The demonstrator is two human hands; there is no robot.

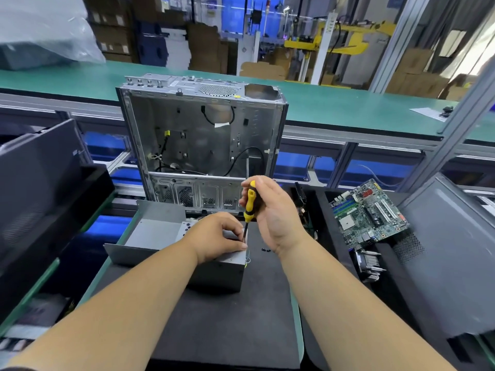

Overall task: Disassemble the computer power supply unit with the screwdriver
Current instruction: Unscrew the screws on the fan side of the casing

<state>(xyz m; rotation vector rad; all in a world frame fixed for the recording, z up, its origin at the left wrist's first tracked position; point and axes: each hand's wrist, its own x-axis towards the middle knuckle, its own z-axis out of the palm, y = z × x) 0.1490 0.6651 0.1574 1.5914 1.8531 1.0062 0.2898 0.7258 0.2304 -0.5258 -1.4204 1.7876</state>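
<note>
Only the person's two arms and hands show. Both forearms are bare from the lower edge of the picture up to the wrists; no cuff, watch, band or glove covers them. The left hand [218, 238] is bare, with no ring on the fingers that show, and its nails are short. The right hand [270, 210] is bare too, its palm side in view, with plain creases across the palm and at the wrist. Far behind the left hand, at the bottom left corner of the picture, a thin dark strip [16, 368] edges the arm; it may be a sleeve, but that cannot be told.
</note>
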